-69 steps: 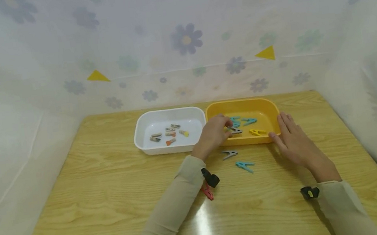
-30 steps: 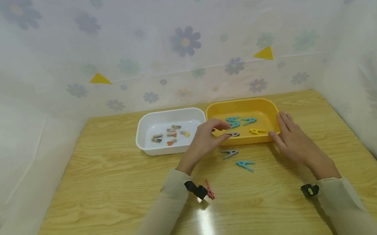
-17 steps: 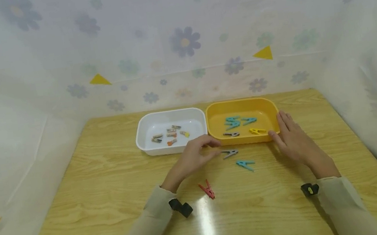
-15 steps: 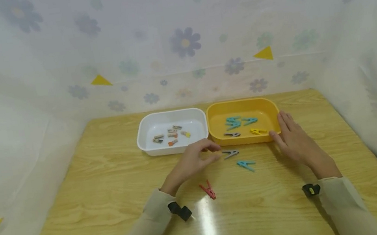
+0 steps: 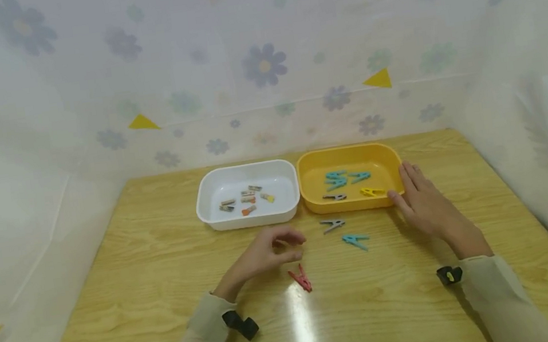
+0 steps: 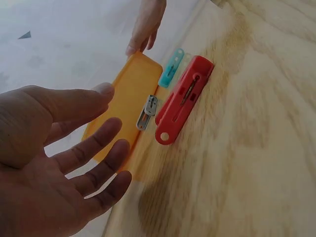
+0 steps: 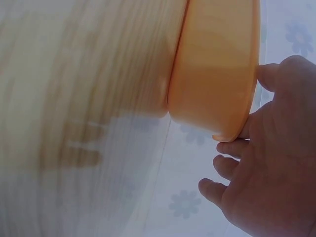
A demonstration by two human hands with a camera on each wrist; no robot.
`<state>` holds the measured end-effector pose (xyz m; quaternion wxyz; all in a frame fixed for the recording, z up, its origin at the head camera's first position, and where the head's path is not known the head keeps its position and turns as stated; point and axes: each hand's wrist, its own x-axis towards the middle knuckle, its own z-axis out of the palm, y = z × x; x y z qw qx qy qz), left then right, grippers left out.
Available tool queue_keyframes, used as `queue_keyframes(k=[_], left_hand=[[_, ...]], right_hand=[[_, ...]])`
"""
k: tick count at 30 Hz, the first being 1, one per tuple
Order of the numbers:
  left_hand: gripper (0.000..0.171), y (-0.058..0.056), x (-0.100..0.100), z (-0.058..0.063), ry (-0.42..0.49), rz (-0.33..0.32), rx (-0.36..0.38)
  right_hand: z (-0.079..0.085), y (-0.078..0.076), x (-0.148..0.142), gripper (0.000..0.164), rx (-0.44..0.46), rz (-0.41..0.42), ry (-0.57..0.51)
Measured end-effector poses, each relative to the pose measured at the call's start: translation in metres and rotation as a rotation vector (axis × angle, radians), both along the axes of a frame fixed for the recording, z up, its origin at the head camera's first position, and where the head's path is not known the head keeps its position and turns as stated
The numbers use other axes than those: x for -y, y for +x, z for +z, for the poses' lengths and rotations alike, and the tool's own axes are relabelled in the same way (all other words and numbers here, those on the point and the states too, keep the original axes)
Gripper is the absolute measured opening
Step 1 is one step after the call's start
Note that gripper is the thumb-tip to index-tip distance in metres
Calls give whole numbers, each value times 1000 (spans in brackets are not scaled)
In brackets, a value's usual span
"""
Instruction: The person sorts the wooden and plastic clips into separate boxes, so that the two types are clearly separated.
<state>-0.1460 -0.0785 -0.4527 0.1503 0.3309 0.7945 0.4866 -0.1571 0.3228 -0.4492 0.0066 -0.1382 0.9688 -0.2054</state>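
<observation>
My left hand [image 5: 262, 253] hovers over the table with thumb and fingers apart and nothing between them. Just beyond its fingertips lies a red clothespin [image 5: 301, 279], which looms large in the left wrist view. A grey clothespin [image 5: 333, 225] and a turquoise clothespin [image 5: 355, 241] lie farther off, in front of the yellow bin [image 5: 356, 204]. Several turquoise clothespins, a yellow clothespin [image 5: 372, 191] and a dark grey clothespin [image 5: 334, 197] are inside that bin. My right hand [image 5: 431, 209] rests against the bin's right front corner, fingers extended along its side and thumb at the front rim.
Left of the yellow bin, and nearly touching it, stands a white bin [image 5: 251, 220] with several small wooden clothespins, some with orange or yellow decorations. Both are near the back of the wooden table [image 5: 138, 281]. A flowered sheet [image 5: 221, 85] hangs behind and around.
My left hand released the dark grey clothespin inside the yellow bin, then drew back toward me and to the left, near the red clothespin. My right hand stayed at the bin's corner.
</observation>
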Motion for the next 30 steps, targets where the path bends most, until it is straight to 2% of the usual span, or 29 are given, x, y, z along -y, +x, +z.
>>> queue_keyframes(k=[3, 7, 11, 14, 22, 30], left_hand=[[35, 2, 6, -2, -37, -34, -9], [40, 5, 13, -4, -88, -73, 16], [44, 6, 16, -5, -104, -119, 32], [43, 5, 17, -6, -113, -142, 16], [37, 5, 15, -10, -139, -155, -52], [29, 4, 11, -13, -157, -177, -103]], right_hand=[[0, -1, 1, 79, 1, 2, 1], [0, -2, 2, 79, -1, 4, 0], [1, -2, 4, 79, -2, 6, 0], [2, -1, 5, 79, -5, 4, 1], [5, 2, 3, 78, -14, 12, -20], [0, 1, 1, 78, -14, 14, -13]])
